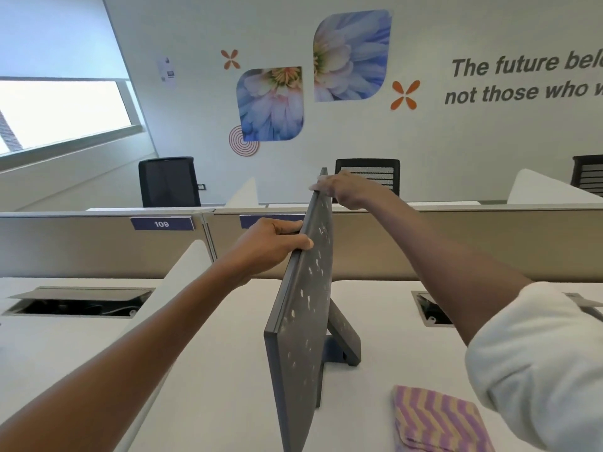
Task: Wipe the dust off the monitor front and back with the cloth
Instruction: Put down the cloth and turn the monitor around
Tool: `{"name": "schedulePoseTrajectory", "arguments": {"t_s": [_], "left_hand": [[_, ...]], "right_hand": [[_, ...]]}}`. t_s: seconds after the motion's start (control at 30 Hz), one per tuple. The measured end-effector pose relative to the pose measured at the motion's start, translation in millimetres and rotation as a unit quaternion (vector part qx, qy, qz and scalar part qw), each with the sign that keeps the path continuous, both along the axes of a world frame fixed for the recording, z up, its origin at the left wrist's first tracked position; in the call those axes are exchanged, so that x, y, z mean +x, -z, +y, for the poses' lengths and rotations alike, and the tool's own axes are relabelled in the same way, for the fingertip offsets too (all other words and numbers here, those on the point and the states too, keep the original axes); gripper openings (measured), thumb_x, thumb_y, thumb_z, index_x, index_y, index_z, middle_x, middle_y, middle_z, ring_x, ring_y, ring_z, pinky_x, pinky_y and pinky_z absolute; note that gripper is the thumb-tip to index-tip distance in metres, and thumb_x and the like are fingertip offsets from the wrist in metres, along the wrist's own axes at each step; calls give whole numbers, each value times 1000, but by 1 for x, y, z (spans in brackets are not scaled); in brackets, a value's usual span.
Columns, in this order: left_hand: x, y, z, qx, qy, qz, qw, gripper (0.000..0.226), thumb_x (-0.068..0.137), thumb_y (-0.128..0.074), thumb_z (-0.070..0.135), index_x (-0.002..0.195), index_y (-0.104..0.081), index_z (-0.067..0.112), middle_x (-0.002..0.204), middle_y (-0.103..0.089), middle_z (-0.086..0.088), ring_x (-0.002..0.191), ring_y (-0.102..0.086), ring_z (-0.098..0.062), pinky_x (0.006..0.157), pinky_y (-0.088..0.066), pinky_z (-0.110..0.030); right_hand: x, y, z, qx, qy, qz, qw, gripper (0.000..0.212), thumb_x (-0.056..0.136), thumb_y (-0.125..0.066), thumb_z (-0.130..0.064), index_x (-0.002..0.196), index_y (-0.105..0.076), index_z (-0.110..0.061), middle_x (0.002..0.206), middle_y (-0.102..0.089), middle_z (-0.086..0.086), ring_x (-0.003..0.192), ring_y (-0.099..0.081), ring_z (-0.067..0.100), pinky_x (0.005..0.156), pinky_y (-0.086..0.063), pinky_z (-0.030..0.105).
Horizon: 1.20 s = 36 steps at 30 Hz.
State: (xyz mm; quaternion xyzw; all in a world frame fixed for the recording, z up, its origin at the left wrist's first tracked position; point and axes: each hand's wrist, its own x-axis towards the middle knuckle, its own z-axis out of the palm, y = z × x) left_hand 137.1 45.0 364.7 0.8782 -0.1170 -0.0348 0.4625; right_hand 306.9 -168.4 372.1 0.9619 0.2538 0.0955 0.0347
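Both arms reach out — left hand (pixel 272 244) and right hand (pixel 346 190) clamp fingers on the monitor's (pixel 301 314) top edge (edge-on); cloth (pixel 437 422) lies at the bench's (pixel 212 353) near edge.

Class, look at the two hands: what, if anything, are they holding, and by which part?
Both hold the monitor by its top edge: left hand nearer the camera, right hand at the far end. The cloth lies unheld.

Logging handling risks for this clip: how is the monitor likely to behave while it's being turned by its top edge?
The monitor looks rigid, so it should turn as one piece. It is a thin, tall panel on a small stand, so probably apt to tip; both the left hand and right hand grip its top edge.
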Motion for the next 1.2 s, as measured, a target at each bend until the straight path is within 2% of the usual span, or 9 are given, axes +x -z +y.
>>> {"name": "schedulePoseTrajectory", "arguments": {"t_s": [0.07,0.13,0.23,0.43,0.53,0.63,0.8,1.03,1.2], "left_hand": [[1,0,0,3,1,3,1000,29,87,-69,35,115,-72,36,98,-73,17,97,-65,-6,81,-46,-29],[0,-1,1,8,3,8,1000,31,87,-69,34,117,-72,34,101,-73,16,99,-65,-8,85,-46,-30],[-2,-5,6,18,13,9,1000,32,87,-69,31,119,-71,35,103,-73,17,100,-65,-7,92,-47,-31],[2,-18,32,66,49,51,995,30,89,-67,29,112,-70,48,100,-75,16,96,-70,-6,103,-46,-37],[8,-27,47,94,52,67,992,29,86,-71,30,114,-72,39,102,-75,12,104,-68,-12,107,-42,-40],[13,-38,57,135,25,57,989,25,80,-78,32,105,-77,36,100,-75,17,108,-63,-10,102,-40,-31],[24,-49,71,202,-10,39,979,28,77,-81,33,105,-77,32,106,-72,15,109,-60,-11,105,-36,-31],[30,-55,78,261,-21,-7,965,29,81,-79,24,109,-75,27,104,-73,8,98,-62,-9,90,-38,-26],[39,-51,82,275,-42,-59,959,29,81,-79,15,109,-76,22,96,-71,5,87,-59,-5,84,-38,-22]], "right_hand": [[4,-4,-1,34,-16,27,999,44,104,-39,-9,141,-52,-30,157,-35,-2,137,-36,27,107,-24,26],[6,-7,-4,75,-41,39,996,33,103,-46,-13,131,-61,-22,145,-50,4,132,-45,25,96,-27,18],[2,-4,-8,117,-48,48,991,23,103,-47,-15,119,-63,-16,110,-65,6,96,-51,22,78,-31,24],[-5,-1,-21,148,-41,34,988,10,97,-56,-21,101,-65,-21,82,-58,-5,84,-50,20,72,-32,28],[-12,2,-24,149,-8,1,989,14,96,-56,-26,101,-68,-29,89,-66,-7,89,-57,21,71,-32,27],[-21,7,-26,144,29,-39,988,18,97,-52,-35,107,-68,-37,102,-70,-8,102,-59,22,71,-32,29],[-44,9,-27,116,72,-97,986,26,99,-47,-42,115,-67,-42,106,-69,3,113,-53,27,80,-43,39],[-79,8,-21,94,108,-121,982,33,100,-44,-49,118,-69,-36,108,-65,12,114,-49,30,85,-40,42],[-94,7,-16,97,140,-134,976,41,96,-46,-56,109,-73,-29,100,-67,11,106,-52,30,79,-38,39]]}}
